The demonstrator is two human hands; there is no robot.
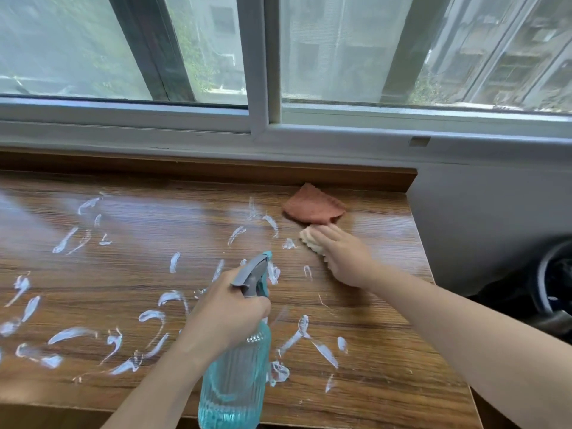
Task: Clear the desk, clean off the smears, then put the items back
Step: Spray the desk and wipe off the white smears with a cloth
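Our left hand (226, 308) grips the spray bottle (235, 376); our right hand (343, 255) presses a pale sponge (311, 241) among the white smears (148, 317) on the desk (387, 366). Dry wiping may only spread them.

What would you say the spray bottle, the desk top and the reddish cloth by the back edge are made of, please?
The spray bottle in the left hand looks like clear teal ribbed glass or plastic; I can't tell which. Its trigger head looks like matte grey plastic. The desk top shows printed-looking wood grain with a glossy sheen, probably laminate. The reddish cloth looks like soft, matte, fuzzy fabric.
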